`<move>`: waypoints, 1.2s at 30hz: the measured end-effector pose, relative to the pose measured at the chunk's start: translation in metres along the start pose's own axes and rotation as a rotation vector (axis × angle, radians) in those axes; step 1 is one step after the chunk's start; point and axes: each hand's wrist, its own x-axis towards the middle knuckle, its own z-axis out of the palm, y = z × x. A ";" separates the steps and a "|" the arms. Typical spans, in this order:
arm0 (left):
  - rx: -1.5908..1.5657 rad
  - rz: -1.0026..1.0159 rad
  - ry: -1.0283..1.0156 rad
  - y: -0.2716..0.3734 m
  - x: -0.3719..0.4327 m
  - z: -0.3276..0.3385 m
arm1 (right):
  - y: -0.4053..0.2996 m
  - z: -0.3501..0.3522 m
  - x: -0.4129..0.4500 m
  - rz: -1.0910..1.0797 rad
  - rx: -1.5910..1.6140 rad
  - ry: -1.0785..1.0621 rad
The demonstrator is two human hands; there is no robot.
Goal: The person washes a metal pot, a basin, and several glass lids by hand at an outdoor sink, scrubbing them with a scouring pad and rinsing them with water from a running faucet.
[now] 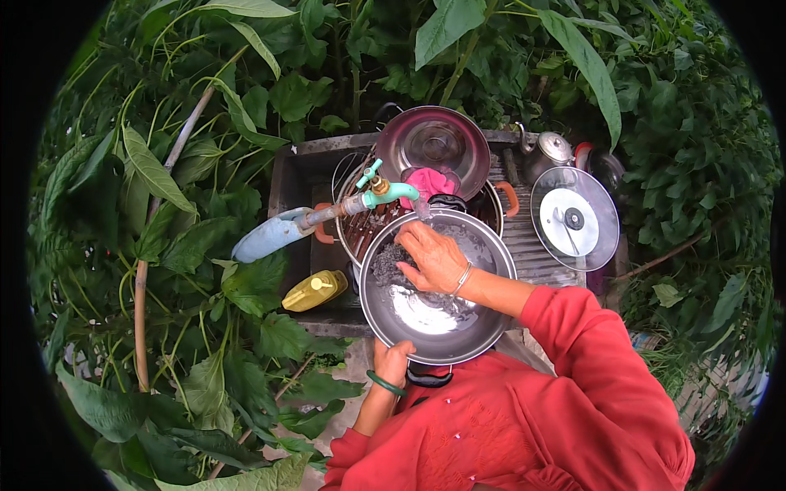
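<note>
A wide stainless steel pot [442, 347] tilts over the near edge of a sink, a black handle toward my body. My left hand [392, 362], with a green bangle at its wrist, grips the near-left rim. Inside the pot is my right hand [433, 255], wearing a silver bracelet, its fingers curled over a grey wire scourer [388, 265]. Parts of the scourer are hidden beneath the fingers. Water runs from a mint-green tap [393, 194] into the pot's far side. Some water pools in the bottom.
Behind sit another steel pot [476, 138], a pink cloth [430, 184] and an orange-handled pan [353, 230] in the stone sink [285, 178]. A yellow bottle [314, 290] lies left. A glass lid [605, 218] holding a spoon and a kettle [534, 166] rest right. Leaves crowd around.
</note>
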 end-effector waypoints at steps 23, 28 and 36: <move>0.002 -0.003 0.048 0.001 -0.005 0.006 | 0.025 0.045 0.009 -0.209 -0.246 -0.042; -0.047 -0.006 0.019 0.001 -0.005 0.013 | 0.057 0.003 -0.025 0.135 -0.385 -0.131; -0.089 -0.007 -0.130 0.010 -0.005 0.012 | 0.044 0.023 -0.032 0.279 -0.080 -0.057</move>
